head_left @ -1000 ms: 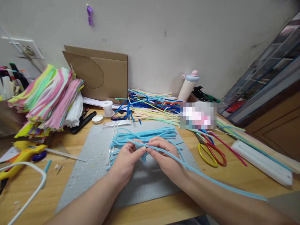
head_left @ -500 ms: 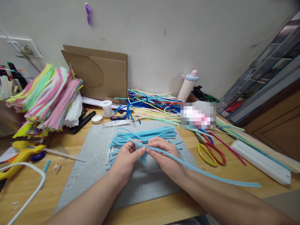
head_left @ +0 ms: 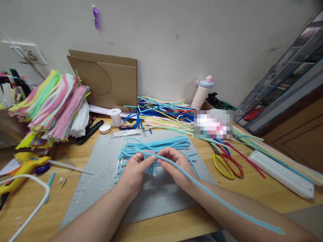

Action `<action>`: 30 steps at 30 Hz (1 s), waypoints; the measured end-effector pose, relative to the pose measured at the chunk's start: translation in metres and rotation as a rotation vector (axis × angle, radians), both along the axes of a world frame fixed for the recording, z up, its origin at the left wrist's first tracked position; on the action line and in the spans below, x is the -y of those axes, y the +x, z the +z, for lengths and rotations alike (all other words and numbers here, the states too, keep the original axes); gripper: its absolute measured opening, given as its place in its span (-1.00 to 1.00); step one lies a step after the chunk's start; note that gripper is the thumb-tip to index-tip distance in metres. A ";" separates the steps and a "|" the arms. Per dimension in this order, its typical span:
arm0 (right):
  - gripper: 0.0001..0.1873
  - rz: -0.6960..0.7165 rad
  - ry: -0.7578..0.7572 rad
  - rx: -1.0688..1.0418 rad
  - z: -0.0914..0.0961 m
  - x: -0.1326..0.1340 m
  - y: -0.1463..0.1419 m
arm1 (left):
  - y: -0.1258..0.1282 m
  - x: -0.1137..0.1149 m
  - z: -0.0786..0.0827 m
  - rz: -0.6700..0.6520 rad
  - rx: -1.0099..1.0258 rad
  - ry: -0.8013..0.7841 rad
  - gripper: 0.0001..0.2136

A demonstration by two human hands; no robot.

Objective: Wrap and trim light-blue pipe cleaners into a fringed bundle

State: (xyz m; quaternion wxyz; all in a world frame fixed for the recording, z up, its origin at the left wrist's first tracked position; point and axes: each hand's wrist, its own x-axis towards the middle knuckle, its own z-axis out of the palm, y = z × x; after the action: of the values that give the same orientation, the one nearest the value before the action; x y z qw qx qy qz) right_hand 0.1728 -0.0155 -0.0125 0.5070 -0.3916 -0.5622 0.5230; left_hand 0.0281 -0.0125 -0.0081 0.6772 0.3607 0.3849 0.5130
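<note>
Left hand [head_left: 136, 171], right hand [head_left: 178, 169] close together, both pinching.

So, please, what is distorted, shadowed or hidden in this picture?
All in the head view: the shelf at right leans steeply, likely lens distortion; the bottle throws a faint shadow on the wall; pixelation masks something in front of the bottle; the held strip is easy to follow.

Around the cutting mat [head_left: 93, 183], cardboard [head_left: 121, 82] is leaning at eleven o'clock, a bottle [head_left: 201, 95] is standing at one, scissors [head_left: 219, 153] are lying at three and a glue gun [head_left: 29, 164] at nine.
</note>
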 end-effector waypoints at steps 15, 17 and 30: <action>-0.71 0.160 -0.292 0.022 -0.005 -0.005 0.001 | -0.006 -0.007 -0.003 0.003 0.142 -0.046 -0.88; -0.65 0.204 -0.356 -0.024 -0.003 -0.004 0.001 | -0.006 -0.008 -0.002 -0.001 0.122 -0.040 -0.86; -0.65 0.253 -0.415 -0.147 -0.006 -0.002 -0.001 | -0.004 -0.006 -0.001 0.053 0.102 -0.079 -0.80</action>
State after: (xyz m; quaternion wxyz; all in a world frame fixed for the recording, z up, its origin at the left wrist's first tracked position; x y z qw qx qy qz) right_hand 0.1721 -0.0132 -0.0184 0.3857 -0.3748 -0.4488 0.7136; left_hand 0.0243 -0.0061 -0.0096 0.6958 0.2967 0.3794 0.5328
